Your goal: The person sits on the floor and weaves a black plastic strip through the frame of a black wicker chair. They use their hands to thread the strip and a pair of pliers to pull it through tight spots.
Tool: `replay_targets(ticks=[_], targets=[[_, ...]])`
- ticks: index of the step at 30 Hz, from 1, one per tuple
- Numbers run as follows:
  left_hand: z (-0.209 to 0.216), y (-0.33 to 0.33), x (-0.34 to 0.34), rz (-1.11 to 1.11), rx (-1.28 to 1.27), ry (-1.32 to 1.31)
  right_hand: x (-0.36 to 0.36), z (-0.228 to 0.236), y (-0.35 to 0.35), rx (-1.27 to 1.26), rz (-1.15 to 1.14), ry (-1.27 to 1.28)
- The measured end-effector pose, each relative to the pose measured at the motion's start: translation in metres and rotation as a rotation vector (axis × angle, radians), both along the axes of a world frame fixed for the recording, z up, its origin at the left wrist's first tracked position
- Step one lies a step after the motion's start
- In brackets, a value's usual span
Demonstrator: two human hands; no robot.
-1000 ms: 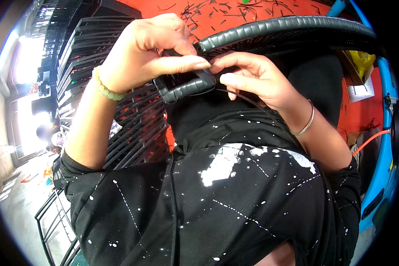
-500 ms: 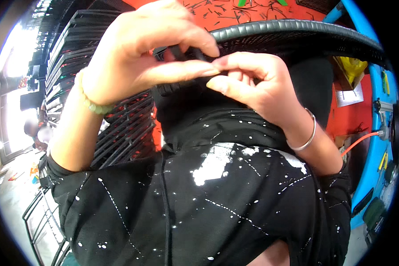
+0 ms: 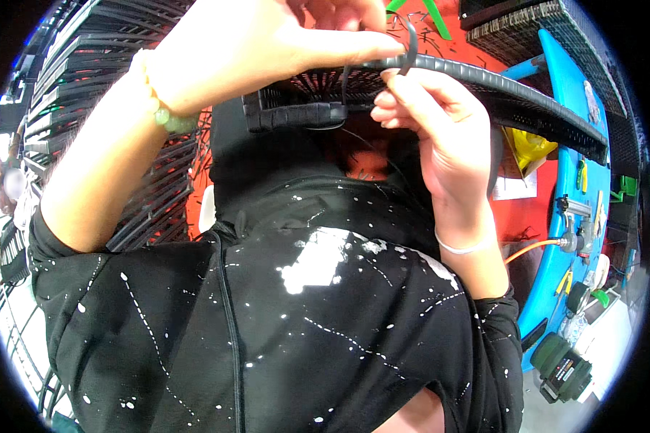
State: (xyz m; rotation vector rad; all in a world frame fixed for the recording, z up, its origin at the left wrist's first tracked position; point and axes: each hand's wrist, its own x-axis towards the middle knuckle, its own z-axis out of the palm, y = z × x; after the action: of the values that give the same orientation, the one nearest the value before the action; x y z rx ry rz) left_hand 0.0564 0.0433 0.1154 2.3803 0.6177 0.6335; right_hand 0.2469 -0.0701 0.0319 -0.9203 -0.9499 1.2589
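A thin black strip [image 3: 412, 47] curves upright between my two hands. My right hand [image 3: 451, 126] pinches its lower end between thumb and index finger, with the other fingers curled. My left hand [image 3: 260, 47] reaches in above, its thumb stretched to the strip and its fingers bent at the picture's top edge, partly cut off. Below them a black woven wicker piece [image 3: 477, 76] with a thick wrapped rim lies across my lap. Its strip-wrapped corner [image 3: 289, 115] sits under my left hand. Another length of strip [image 3: 345, 86] hangs down beside that corner.
Black slatted frames [image 3: 72, 108] are stacked on the left. On the right stands a blue workbench [image 3: 549, 289] with an orange hose [image 3: 531, 250] and tools. A yellow bag [image 3: 533, 150] is beside it. Cut scraps litter the red floor [image 3: 426, 47]; another woven piece [image 3: 520, 32] is beyond.
My hands have moved apart a little, the left up and the right slightly down and rightward. The strip now shows between them. The wicker piece appears lower and tilted in view.
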Motion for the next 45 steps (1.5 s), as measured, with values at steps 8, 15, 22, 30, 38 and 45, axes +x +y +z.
replay_targets(ticks=[8, 15, 22, 30, 38, 45], targets=[[-0.042, -0.032, -0.03, -0.002, 0.451, 0.04, -0.007, 0.001, -0.002, 0.01, -0.017, -0.151], [-0.09, -0.05, -0.036, 0.17, 0.489, -0.142, -0.009, 0.004, -0.001, -0.018, -0.045, -0.228], [-0.099, -0.049, -0.025, 0.191, 0.463, -0.219, 0.01, 0.02, 0.005, 0.008, -0.043, -0.442], [-0.103, -0.048, -0.018, 0.215, 0.485, -0.243, 0.012, 0.032, 0.015, -0.057, 0.011, -0.61], [-0.106, -0.044, -0.015, 0.225, 0.498, -0.268, 0.012, 0.05, 0.012, -0.083, 0.121, -0.634], [-0.106, -0.043, -0.013, 0.221, 0.495, -0.27, 0.009, 0.048, 0.016, 0.02, 0.055, -0.677]])
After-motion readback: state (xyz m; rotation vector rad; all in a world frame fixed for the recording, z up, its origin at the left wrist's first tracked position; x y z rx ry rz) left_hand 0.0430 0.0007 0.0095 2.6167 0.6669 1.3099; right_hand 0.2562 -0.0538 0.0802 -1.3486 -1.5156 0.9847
